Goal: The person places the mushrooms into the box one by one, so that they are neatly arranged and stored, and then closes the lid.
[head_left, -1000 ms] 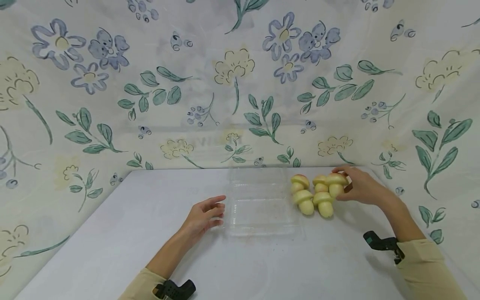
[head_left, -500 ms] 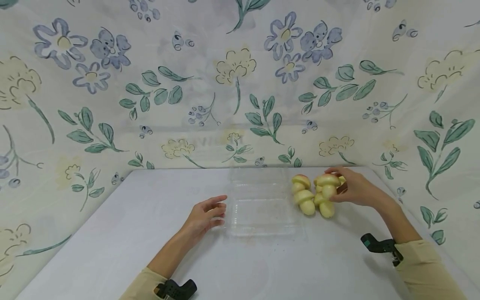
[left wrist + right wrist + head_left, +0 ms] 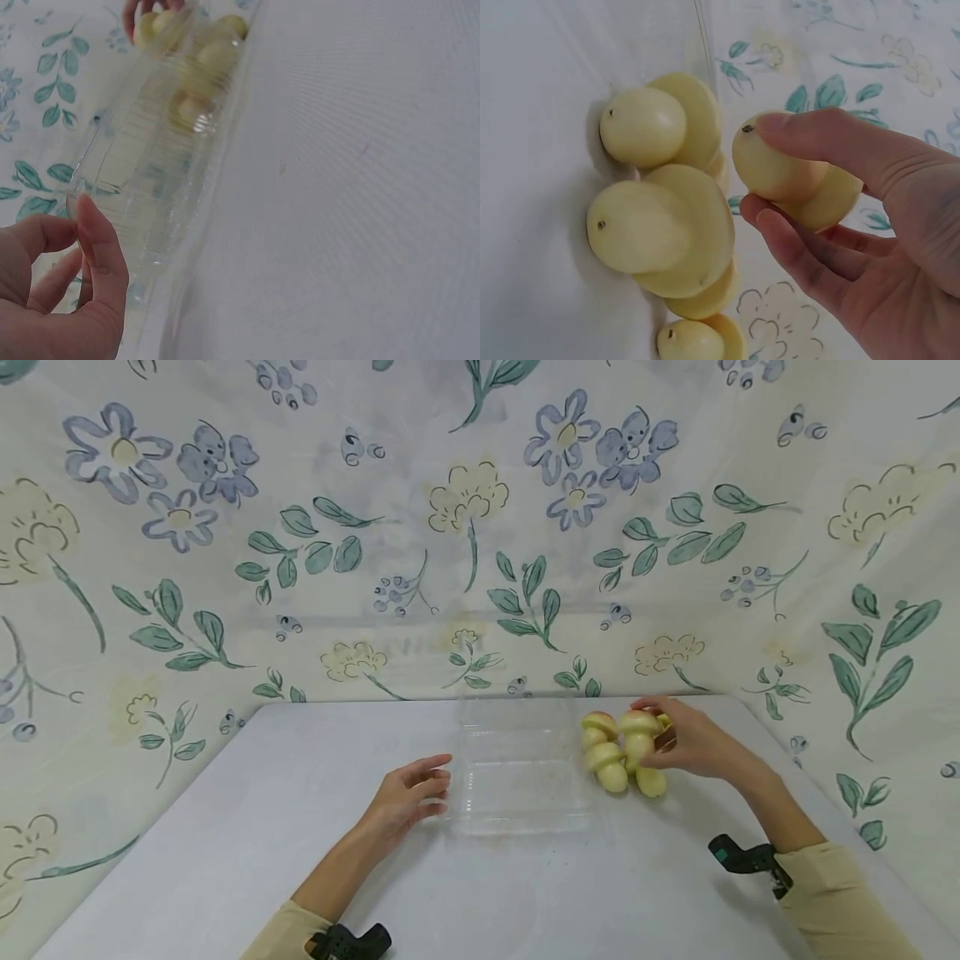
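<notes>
My right hand (image 3: 692, 742) pinches a pale yellow mushroom-shaped piece (image 3: 769, 161) between thumb and fingers. Its round end carries a small dark spot, and its cap is reddish on top in the head view. Several like pieces (image 3: 641, 225) lie beside it on the table, at the right side of a clear plastic container (image 3: 525, 785). The held one overlaps them in the head view. At the container's left side, my left hand (image 3: 405, 802) has its fingers loosely bent and spaced apart, fingertips right at the rim. The left wrist view shows the container's clear wall (image 3: 142, 172) beyond this hand.
A white table (image 3: 517, 902) carries everything. Close behind its far edge hangs a floral cloth (image 3: 420, 527). Black wrist devices (image 3: 742, 853) sit on both sleeves.
My right hand has moved left with the mushroom-shaped piece, which now stands over the others nearer the container. The left hand stays at the container's side.
</notes>
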